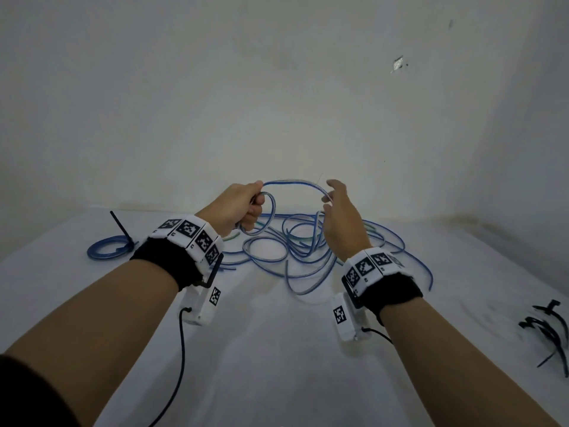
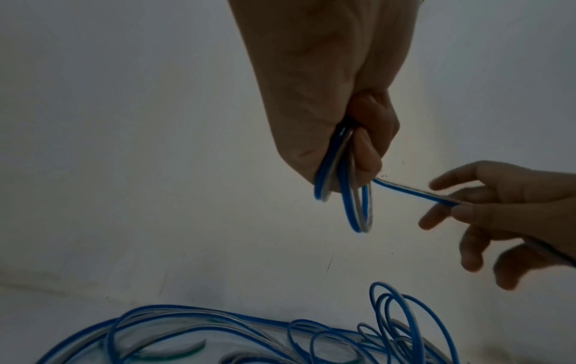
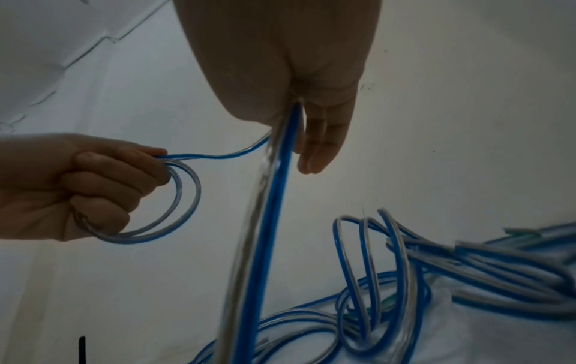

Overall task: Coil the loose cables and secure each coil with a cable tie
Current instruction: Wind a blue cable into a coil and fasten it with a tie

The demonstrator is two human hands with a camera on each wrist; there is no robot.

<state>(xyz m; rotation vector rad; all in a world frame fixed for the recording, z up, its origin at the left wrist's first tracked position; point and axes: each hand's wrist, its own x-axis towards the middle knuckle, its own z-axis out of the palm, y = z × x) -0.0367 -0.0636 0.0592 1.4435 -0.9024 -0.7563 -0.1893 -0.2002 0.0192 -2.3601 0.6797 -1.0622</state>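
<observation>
The thin blue-and-clear twin cable (image 1: 294, 182) is mid-coil, held up over the white table (image 1: 277, 349). Two small loops of it (image 3: 174, 204) hang from the left hand (image 1: 237, 208), whose fingers are curled tight round them. From there the strand arcs across to the right hand (image 1: 340, 217) at 3 o'clock, which pinches it between thumb and fingertips with the other fingers loosely spread; the tail drops to the tangled heap of blue cable (image 1: 308, 245) lying on the table at 6 o'clock of the hands.

The main risk, as I judge it, is the heap: the tail runs into crossed loops, so pulling more length could drag a knot up or lift the whole tangle. The loops look springy, so a slack left grip may let them pop open.

A finished blue coil with a black tie (image 1: 107, 248) lies at 9 o'clock. The loose black cable ties (image 1: 548, 331) lie far off at 4 o'clock, so fetching one means holding the coil one-handed.
</observation>
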